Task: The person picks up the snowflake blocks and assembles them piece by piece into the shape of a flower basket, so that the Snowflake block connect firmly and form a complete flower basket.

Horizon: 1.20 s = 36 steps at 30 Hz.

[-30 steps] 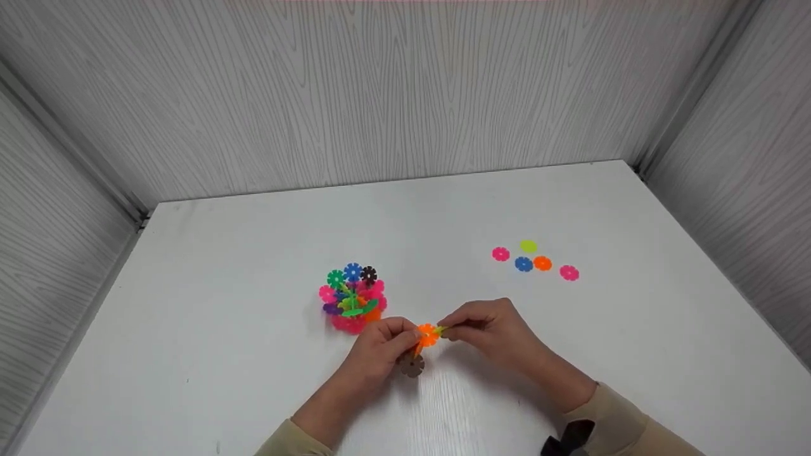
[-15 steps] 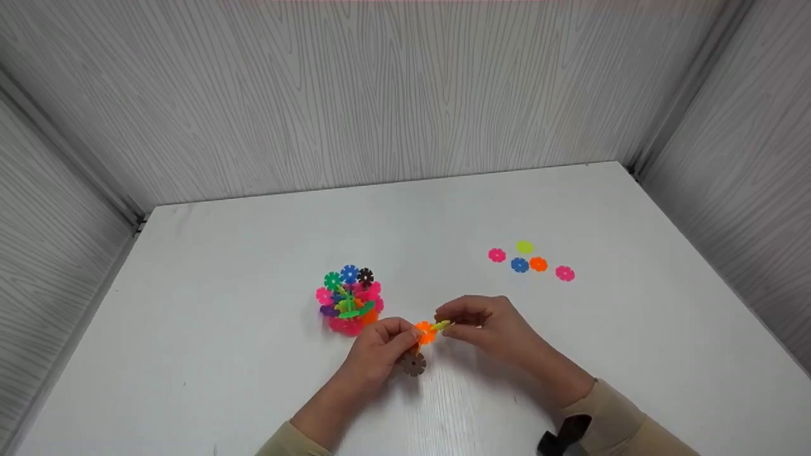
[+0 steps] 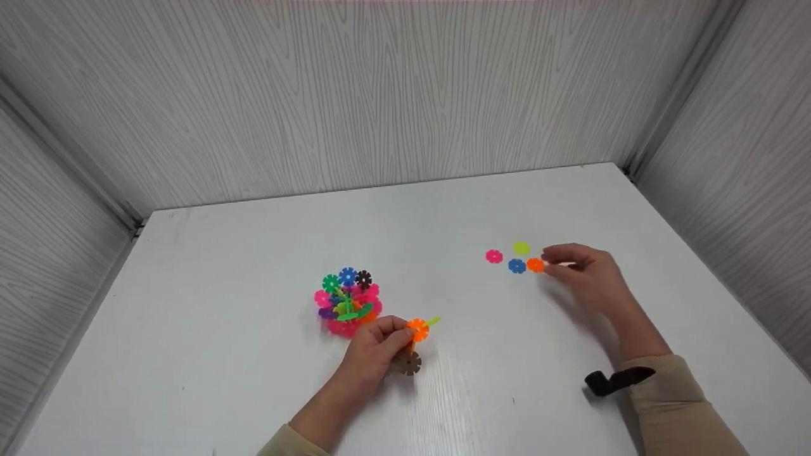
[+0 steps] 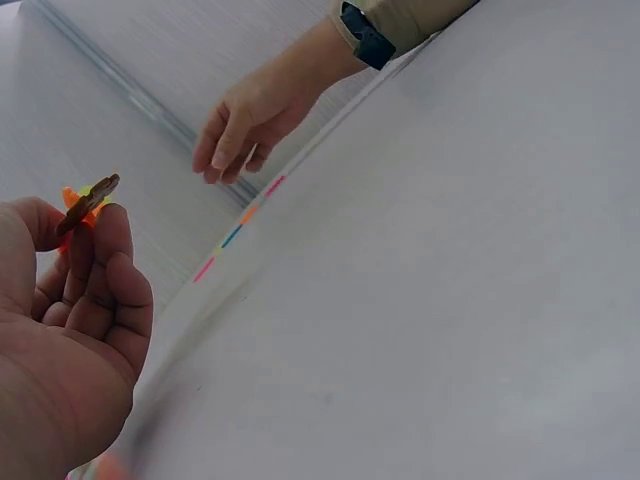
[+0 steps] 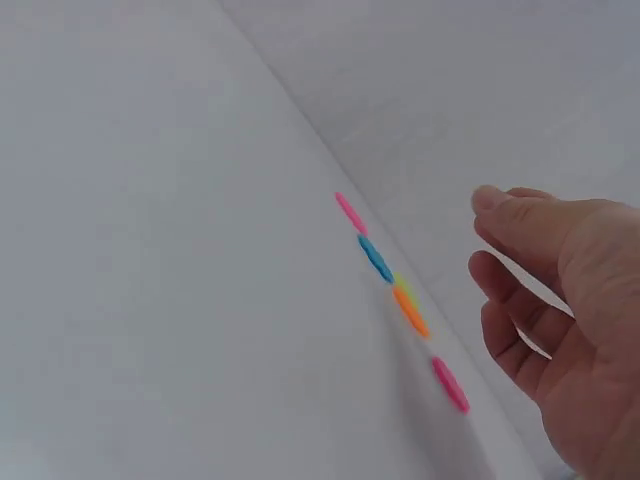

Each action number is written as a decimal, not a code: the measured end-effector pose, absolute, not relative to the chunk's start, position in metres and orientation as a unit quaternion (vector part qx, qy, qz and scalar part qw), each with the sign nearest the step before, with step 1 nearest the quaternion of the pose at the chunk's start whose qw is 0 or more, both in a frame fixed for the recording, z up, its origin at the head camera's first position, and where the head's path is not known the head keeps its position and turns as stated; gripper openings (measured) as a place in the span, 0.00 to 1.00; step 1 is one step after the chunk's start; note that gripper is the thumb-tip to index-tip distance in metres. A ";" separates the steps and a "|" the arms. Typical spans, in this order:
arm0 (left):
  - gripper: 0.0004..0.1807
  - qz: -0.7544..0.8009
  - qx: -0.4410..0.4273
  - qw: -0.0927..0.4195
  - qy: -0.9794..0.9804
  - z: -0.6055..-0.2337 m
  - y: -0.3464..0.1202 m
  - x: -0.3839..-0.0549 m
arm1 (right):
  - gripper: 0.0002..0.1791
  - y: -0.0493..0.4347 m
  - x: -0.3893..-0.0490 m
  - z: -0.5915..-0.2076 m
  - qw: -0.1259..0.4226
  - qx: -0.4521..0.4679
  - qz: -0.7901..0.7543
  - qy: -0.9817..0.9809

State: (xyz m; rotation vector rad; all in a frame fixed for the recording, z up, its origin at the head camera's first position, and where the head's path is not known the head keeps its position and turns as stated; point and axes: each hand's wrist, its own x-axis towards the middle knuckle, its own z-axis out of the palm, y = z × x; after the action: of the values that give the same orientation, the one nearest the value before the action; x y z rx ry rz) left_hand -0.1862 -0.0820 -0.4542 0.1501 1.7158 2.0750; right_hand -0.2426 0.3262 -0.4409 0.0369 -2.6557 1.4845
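Note:
My left hand [image 3: 372, 349] pinches a small joined piece of notched plastic discs between thumb and fingers. In it show an orange disc [image 3: 417, 330], a brown disc [image 3: 409, 363] and a yellow-green disc [image 3: 433, 321] on the right side. My right hand [image 3: 589, 275] hovers over the loose discs, fingers bent slightly and apart, with nothing between them. Under it lie an orange disc [image 3: 535, 265] and a pink disc [image 5: 450, 384], the latter hidden by the hand in the head view. Nearby are a blue disc [image 3: 517, 266], a yellow-green disc [image 3: 521, 247] and another pink disc [image 3: 494, 256].
A many-coloured cluster of joined discs [image 3: 347, 310] stands on the white table [image 3: 253, 380], just behind and left of my left hand. Grey wood-grain panels [image 3: 380, 95] enclose the table at the back and sides.
My right hand has let go of the yellow-green disc, which stays on the joined piece, and has moved right and away to the loose discs. My left hand keeps its hold, nearly still.

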 end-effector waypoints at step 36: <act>0.10 0.731 0.058 0.194 0.651 -0.455 -0.081 -0.185 | 0.12 0.203 -0.214 -0.434 -0.093 0.159 0.600 -0.779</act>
State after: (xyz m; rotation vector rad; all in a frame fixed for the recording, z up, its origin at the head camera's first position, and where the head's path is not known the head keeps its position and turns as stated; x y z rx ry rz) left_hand -0.1853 -0.0805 -0.4547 0.1619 1.8252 2.0508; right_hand -0.2135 0.2025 -0.4336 0.5308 -2.6018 2.0048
